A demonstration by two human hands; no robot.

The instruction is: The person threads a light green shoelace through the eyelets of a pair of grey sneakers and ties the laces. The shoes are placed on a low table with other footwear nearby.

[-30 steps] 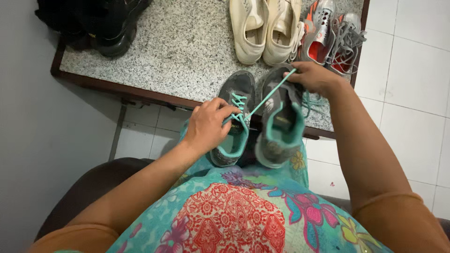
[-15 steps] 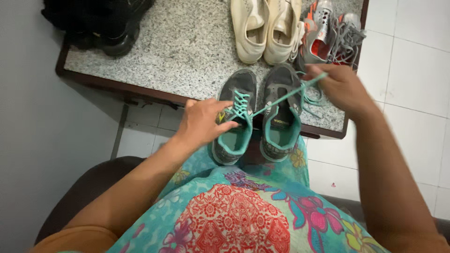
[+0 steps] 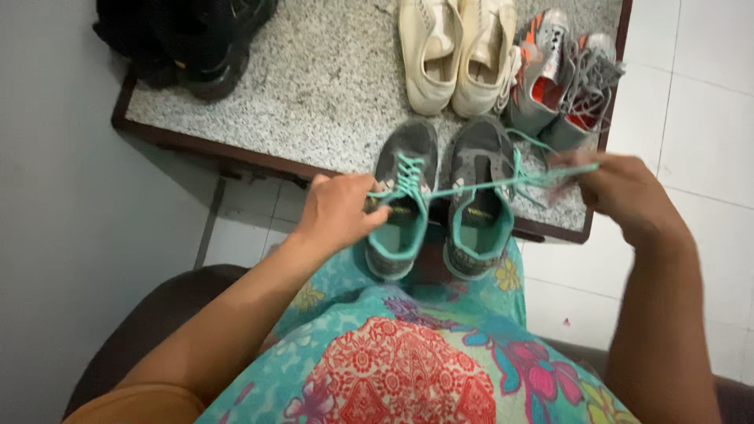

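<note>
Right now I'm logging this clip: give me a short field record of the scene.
left hand: pinching the lace at the left grey shoe
right hand: pulling the teal lace taut to the right
right grey shoe: beside the left one, under the lace
table: granite top; cream pair, silver-orange pair, black shoes

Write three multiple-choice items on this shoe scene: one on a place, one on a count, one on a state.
1. Where do the cream shoes stand?
A. On the floor tiles
B. On the granite table, beyond the grey shoes
C. On the lap

2. How many grey shoes with teal lining are there?
A. One
B. Two
C. Four

3. How is the teal lace?
A. Pulled taut
B. Tied in a bow
C. Lying loose on the floor

Answers: B, they sit on the tabletop past the grey pair; B, left shoe and right shoe; A, it stretches from the left hand to the right hand.
</note>
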